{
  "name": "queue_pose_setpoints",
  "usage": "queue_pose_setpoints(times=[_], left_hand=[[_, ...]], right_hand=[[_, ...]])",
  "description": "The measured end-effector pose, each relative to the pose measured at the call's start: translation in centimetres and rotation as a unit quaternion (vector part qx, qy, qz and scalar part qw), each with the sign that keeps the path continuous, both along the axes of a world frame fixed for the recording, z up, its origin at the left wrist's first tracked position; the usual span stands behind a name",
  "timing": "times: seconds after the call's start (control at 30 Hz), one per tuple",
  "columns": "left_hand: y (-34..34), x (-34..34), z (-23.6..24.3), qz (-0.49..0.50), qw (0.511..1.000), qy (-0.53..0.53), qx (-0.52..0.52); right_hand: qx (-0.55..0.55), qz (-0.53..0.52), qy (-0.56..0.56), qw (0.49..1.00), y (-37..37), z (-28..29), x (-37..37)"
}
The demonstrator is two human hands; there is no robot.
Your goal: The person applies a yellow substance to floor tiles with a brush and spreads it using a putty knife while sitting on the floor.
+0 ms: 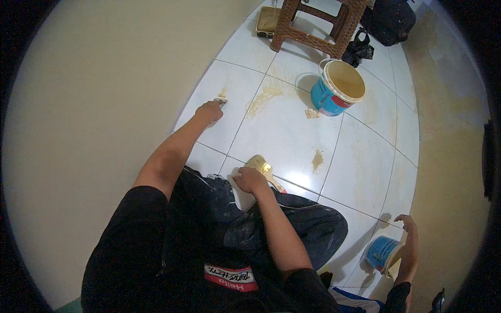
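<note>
My left hand (210, 112) is reached out ahead, closed in a fist around a small pale scraper (221, 100). Its edge rests on the white tiled floor (292, 135) beside a tan paint smear; the fingers hide most of the tool. Low near my knees, my right hand (250, 180) is loosely bent, its thumb apart from the fingers, and I see nothing gripped in it. Right against it lies a wide paintbrush (262, 168), bristles pointing away from me and the wooden handle running back towards my leg.
A blue paint bucket (329, 96) stands ahead to the right, before a brown woven-pattern stool (308, 37). A paint tray (267, 22) and black plastic bag (359, 49) flank the stool. Walls rise at both sides. At lower right, another person's hand (408, 224) is above a second bucket (382, 252).
</note>
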State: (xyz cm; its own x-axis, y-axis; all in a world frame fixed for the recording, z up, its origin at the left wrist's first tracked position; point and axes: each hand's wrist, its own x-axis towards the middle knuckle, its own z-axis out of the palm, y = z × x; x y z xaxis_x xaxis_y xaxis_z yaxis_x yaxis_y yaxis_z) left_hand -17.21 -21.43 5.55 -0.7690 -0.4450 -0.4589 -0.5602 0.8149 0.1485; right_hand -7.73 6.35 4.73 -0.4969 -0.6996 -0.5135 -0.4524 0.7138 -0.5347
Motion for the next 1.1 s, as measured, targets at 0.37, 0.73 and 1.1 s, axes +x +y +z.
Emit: queue_pose_setpoints(times=[0.37,0.73,1.1], left_hand=[[-1.6,-0.8,-2.9,-0.036,0.999,-0.015,-0.004],[-1.6,-0.2,-2.4,0.003,1.0,0.022,0.004],[-0.4,-0.5,-2.0,0.007,0.999,0.031,0.008]], right_hand=[[0.005,-0.023,-0.017,1.0,-0.1,0.1,0.1],[0.015,-0.051,-0.027,0.998,-0.1,1.2,0.4],[-0.003,-0.023,0.002,1.0,0.3,-1.1,0.0]])
